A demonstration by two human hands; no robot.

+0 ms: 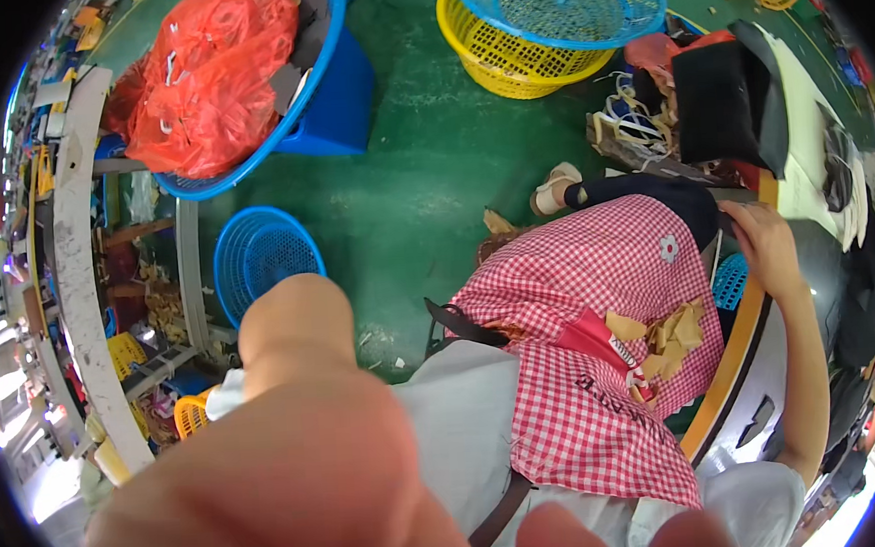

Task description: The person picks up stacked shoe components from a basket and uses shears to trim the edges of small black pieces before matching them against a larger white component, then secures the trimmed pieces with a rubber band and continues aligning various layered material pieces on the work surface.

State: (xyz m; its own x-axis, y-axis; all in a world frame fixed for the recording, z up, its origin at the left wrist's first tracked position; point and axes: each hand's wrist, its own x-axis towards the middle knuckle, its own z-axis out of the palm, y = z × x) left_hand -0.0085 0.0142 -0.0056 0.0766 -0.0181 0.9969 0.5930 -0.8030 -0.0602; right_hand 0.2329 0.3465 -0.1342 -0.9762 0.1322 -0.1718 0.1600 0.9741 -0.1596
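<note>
My left arm is bent up, with my left hand (pixel 259 475) large and blurred close to the view. Two blurred fingertips show at the lower edge, but the rest of its fingers and anything in them are hidden. My right hand (pixel 764 243) lies at the orange-edged table (pixel 740 385), beside my dark-trousered knee. Its fingers are loosely stretched, slightly bent and apart, with nothing visible in them. Across my lap spreads a red-and-white checked apron (pixel 577 265), with crumpled tan scraps (pixel 674 344) lying on it.
A blue tub (pixel 332 109) holds a red plastic bag (pixel 215 77) at upper left. Below it stands a small blue basket (pixel 266 249). Blue and yellow baskets (pixel 516 78) are stacked ahead. Black and pale sheets (pixel 723 106) are heaped at right. A metal rack (pixel 81 265) stands left.
</note>
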